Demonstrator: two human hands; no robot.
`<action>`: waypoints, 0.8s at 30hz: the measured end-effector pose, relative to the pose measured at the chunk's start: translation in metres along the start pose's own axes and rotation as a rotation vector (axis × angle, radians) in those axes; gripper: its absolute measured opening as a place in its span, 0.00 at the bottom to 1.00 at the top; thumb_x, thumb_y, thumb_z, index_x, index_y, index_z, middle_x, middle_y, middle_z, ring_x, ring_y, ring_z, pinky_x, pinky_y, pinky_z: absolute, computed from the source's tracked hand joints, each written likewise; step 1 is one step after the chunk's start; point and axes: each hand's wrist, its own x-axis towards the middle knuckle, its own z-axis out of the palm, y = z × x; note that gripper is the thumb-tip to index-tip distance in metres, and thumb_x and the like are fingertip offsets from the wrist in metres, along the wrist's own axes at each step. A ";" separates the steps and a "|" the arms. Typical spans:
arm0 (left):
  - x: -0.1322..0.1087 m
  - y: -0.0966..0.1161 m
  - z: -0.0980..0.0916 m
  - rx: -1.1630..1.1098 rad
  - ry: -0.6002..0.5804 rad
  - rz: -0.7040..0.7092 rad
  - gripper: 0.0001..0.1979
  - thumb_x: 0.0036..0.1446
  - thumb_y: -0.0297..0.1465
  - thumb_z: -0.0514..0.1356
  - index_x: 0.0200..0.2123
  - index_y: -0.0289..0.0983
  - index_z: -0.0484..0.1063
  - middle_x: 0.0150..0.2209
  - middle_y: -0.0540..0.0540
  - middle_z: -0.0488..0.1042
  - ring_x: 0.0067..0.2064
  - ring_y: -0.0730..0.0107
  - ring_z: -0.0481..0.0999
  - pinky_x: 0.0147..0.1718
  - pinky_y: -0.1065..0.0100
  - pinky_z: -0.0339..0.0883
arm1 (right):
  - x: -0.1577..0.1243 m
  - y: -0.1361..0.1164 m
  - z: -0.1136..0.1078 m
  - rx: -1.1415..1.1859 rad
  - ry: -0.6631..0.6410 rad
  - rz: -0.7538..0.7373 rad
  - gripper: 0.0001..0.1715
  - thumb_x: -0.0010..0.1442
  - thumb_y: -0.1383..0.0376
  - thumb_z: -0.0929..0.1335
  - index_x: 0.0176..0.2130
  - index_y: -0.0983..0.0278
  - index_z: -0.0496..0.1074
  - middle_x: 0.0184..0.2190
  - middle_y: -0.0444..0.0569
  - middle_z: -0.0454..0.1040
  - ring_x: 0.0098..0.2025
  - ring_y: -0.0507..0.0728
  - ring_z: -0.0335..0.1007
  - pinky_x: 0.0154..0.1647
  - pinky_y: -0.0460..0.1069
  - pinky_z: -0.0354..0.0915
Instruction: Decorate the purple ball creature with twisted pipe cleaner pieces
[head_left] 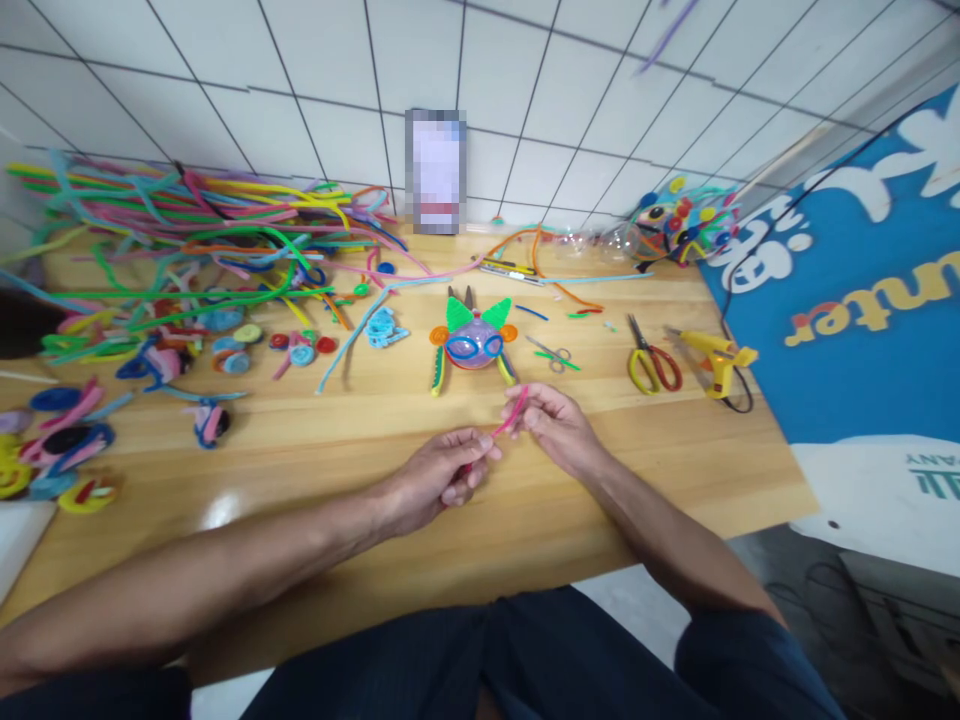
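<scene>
A pink pipe cleaner (511,413) runs between my two hands above the near part of the table. My left hand (450,465) pinches its lower end, with a bit of red or pink showing under the fingers. Thumb and fingers of my right hand (556,425) close on the upper end. Just beyond stands a clear round ball figure (475,352) with green ears, blue ring eyes, orange coils at the sides and striped legs. Small scissors (553,352) and a short green pipe cleaner piece (564,362) lie right of it.
Red-and-yellow scissors (652,365) and a yellow glue gun (716,362) lie to the right. Pipe cleaners (217,215) are heaped at the back left, with several coiled pieces (300,350) before them. A phone (436,170) leans on the tiled wall. Light-blue bits (382,328) lie left of the figure.
</scene>
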 end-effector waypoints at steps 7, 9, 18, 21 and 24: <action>0.000 -0.004 0.001 0.142 -0.041 -0.015 0.25 0.56 0.51 0.68 0.43 0.36 0.72 0.20 0.58 0.66 0.17 0.82 0.50 0.18 0.73 0.40 | -0.001 0.007 0.000 -0.069 0.052 -0.008 0.20 0.55 0.51 0.82 0.33 0.63 0.80 0.28 0.43 0.81 0.25 0.49 0.75 0.31 0.46 0.72; 0.000 -0.006 0.001 0.207 -0.048 0.026 0.26 0.56 0.51 0.68 0.45 0.37 0.70 0.21 0.59 0.66 0.18 0.80 0.52 0.19 0.73 0.42 | -0.001 0.008 0.001 -0.050 0.087 0.011 0.21 0.53 0.50 0.83 0.34 0.63 0.80 0.27 0.44 0.81 0.24 0.50 0.76 0.29 0.46 0.73; -0.006 -0.007 -0.002 0.456 -0.022 0.267 0.22 0.65 0.52 0.61 0.36 0.37 0.71 0.22 0.58 0.63 0.22 0.78 0.54 0.23 0.71 0.48 | -0.007 0.005 0.008 0.004 0.169 0.005 0.21 0.50 0.52 0.84 0.30 0.62 0.80 0.26 0.44 0.82 0.23 0.51 0.77 0.27 0.46 0.75; -0.006 -0.009 -0.001 0.473 -0.086 0.255 0.24 0.64 0.53 0.61 0.34 0.36 0.72 0.22 0.57 0.63 0.22 0.78 0.56 0.23 0.71 0.49 | -0.010 0.005 0.011 -0.030 0.160 0.009 0.21 0.51 0.51 0.84 0.30 0.63 0.79 0.26 0.43 0.82 0.22 0.50 0.76 0.26 0.45 0.73; -0.004 -0.009 0.000 0.397 -0.126 0.169 0.25 0.60 0.54 0.64 0.39 0.35 0.75 0.20 0.57 0.62 0.21 0.78 0.55 0.22 0.71 0.47 | -0.009 0.004 0.010 -0.068 0.168 0.027 0.22 0.52 0.50 0.83 0.31 0.63 0.78 0.26 0.44 0.81 0.22 0.50 0.75 0.26 0.46 0.73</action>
